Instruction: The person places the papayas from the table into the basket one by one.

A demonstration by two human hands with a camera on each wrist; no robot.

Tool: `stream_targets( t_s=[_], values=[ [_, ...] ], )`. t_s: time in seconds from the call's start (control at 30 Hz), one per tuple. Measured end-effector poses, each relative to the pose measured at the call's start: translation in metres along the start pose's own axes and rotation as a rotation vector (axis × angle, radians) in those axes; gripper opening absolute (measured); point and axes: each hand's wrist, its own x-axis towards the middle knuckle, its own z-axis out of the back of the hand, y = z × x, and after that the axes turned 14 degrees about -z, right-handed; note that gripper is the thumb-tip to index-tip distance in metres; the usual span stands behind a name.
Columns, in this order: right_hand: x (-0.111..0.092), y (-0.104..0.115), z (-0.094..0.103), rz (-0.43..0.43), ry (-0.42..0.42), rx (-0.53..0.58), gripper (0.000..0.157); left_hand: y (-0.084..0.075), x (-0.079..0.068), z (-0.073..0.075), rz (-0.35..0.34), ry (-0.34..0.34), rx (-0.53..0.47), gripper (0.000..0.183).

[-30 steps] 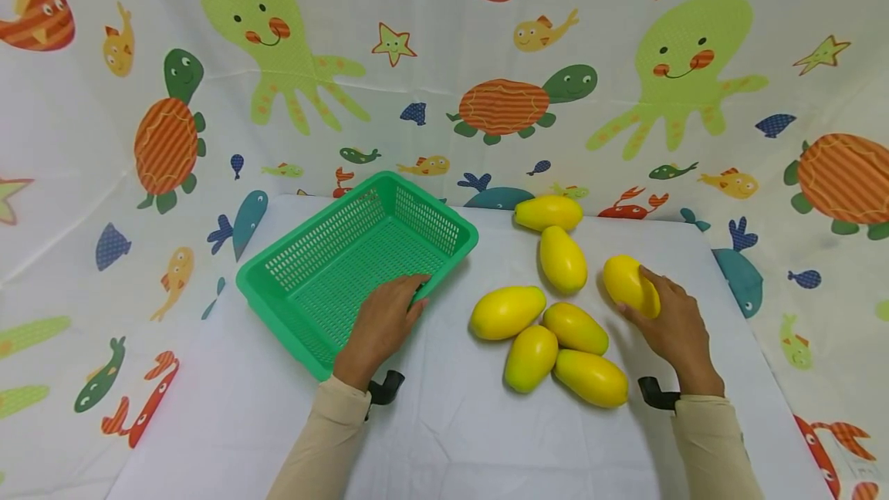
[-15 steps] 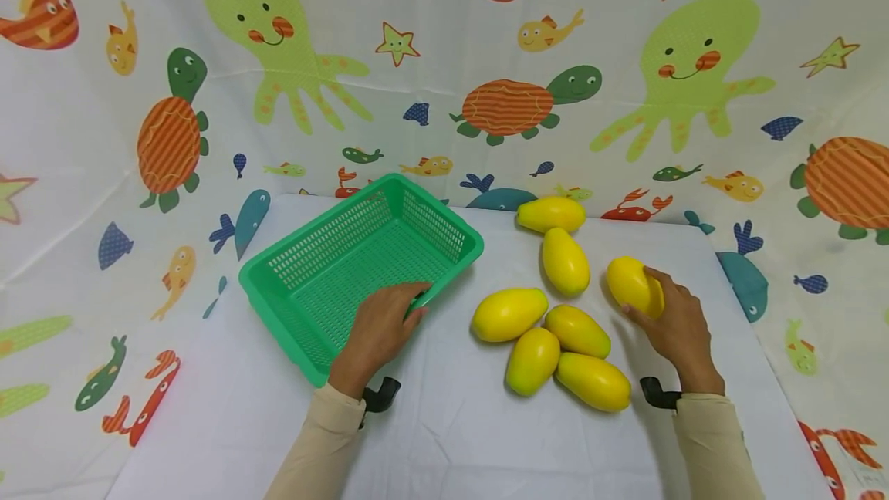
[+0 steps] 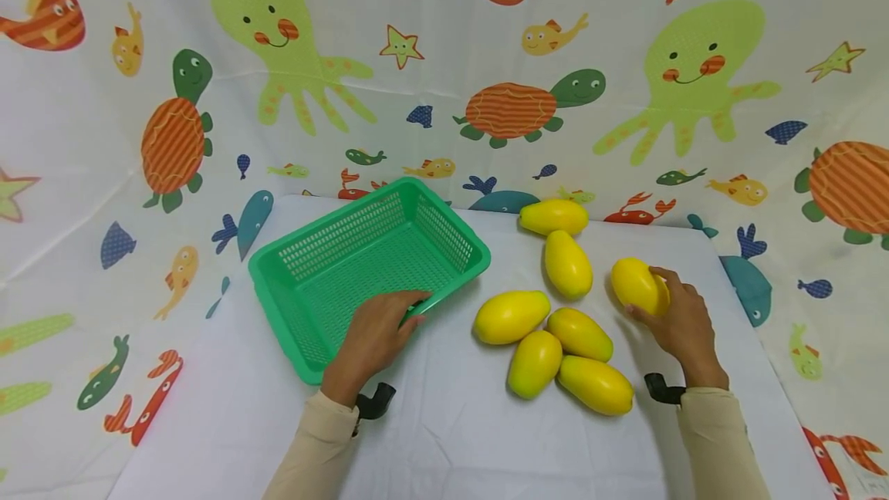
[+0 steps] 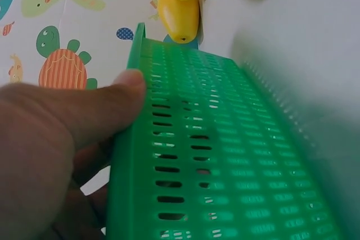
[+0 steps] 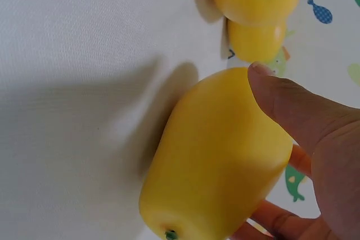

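My left hand point(image 3: 373, 336) grips the near long rim of a green plastic basket point(image 3: 333, 208), with the thumb on the outside of its slotted wall and the fingers over the inner side. No fruit lies in the basket. At the right, my right hand point(image 3: 684, 322) holds a yellow papaya point(image 3: 635, 284) from its right side. In the right wrist view, the thumb lies on top of this papaya point(image 5: 216, 150) and the fingers curl beneath, its small green stem end pointing down the frame. Several more papayas point(image 3: 510, 317) lie on the table between the hands, some touching each other.
The table wears a white cloth point(image 3: 444, 438). Behind it and at both sides hangs a white curtain point(image 3: 444, 29) printed with sea animals. Two papayas point(image 3: 553, 217) lie towards the back, close to the curtain. A dark wrist camera mount point(image 3: 375, 401) sticks out by the left cuff.
The basket has turned slightly clockwise as my left hand holds its rim, and that hand has come a little nearer. My right hand keeps its grip on the papaya, almost in place.
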Motion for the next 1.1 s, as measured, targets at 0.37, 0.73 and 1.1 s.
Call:
stream_targets(
  t_s=[0.37,0.73,1.1],
  values=[
    [0.009,-0.004,0.0,-0.014,0.038,0.004,0.094,0.005,-0.008,0.001,-0.013,0.024,-0.007,0.038],
    [0.01,-0.005,-0.002,-0.035,0.088,0.009,0.099,0.006,-0.013,0.01,0.015,0.049,-0.053,0.037],
    [0.006,-0.006,-0.003,-0.027,0.102,-0.01,0.104,0.009,-0.02,0.012,-0.006,0.037,-0.054,0.037]
  ],
)
